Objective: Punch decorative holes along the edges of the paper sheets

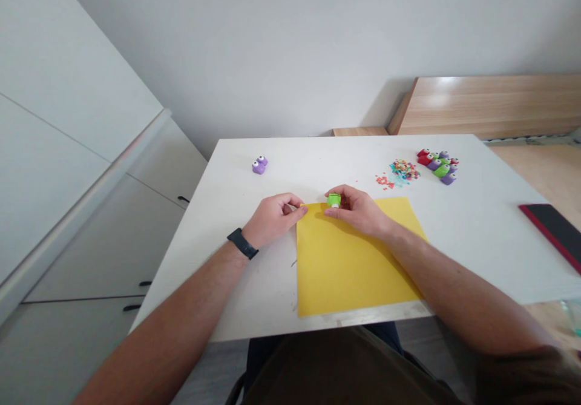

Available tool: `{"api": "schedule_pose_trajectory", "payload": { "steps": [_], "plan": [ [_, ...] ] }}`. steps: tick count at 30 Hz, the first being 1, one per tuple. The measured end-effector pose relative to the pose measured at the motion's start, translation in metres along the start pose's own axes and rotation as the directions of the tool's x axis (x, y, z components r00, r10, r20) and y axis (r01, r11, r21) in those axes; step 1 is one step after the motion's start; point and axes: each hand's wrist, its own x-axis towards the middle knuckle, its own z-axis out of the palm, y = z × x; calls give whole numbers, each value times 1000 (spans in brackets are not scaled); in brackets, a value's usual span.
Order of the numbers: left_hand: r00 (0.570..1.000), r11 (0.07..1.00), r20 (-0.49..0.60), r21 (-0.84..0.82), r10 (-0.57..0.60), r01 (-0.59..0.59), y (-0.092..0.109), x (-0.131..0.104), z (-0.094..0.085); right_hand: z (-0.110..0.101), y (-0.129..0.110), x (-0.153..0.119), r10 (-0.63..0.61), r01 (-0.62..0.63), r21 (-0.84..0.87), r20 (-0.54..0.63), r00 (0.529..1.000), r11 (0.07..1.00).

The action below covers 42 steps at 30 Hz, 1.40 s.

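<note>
A yellow sheet of paper [354,266] lies in front of me near the table's front edge. My left hand [278,217] pinches its far left corner between thumb and fingers. In my right hand [356,208] is a small green paper punch [334,200], gripped between thumb and fingers at the sheet's far edge. Whether the paper sits in the punch's slot, I cannot tell. Beyond the sheet, a pile of colourful punched paper bits [403,171] lies on the white table, with red bits [385,181] beside it.
Two purple punches [259,164] stand at the back left of the white table [254,296]. Several red, green and purple punches [439,166] cluster at the back right. A dark tablet-like object with a red edge [554,229] lies at the right. White cabinets [104,211] line the left side.
</note>
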Motion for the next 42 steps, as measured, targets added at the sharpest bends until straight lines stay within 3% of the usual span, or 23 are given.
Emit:
{"api": "schedule_pose_trajectory", "payload": {
  "steps": [15,26,37,42],
  "plan": [
    [999,998,42,-60,-8,11,-1,0,-1,3,-8,-3,12,-11,-100,9,1000,995],
    [998,1000,67,-25,-13,14,1,-1,-1,4,-10,-3,54,-55,31,43,998,998],
    [997,1000,68,-3,-31,31,1,-1,-2,2,-12,-5,55,-52,-67,39,998,996],
    [996,1000,86,-3,-27,27,-1,-2,-3,2,-14,-4,76,-75,-29,44,996,997]
  ]
}}
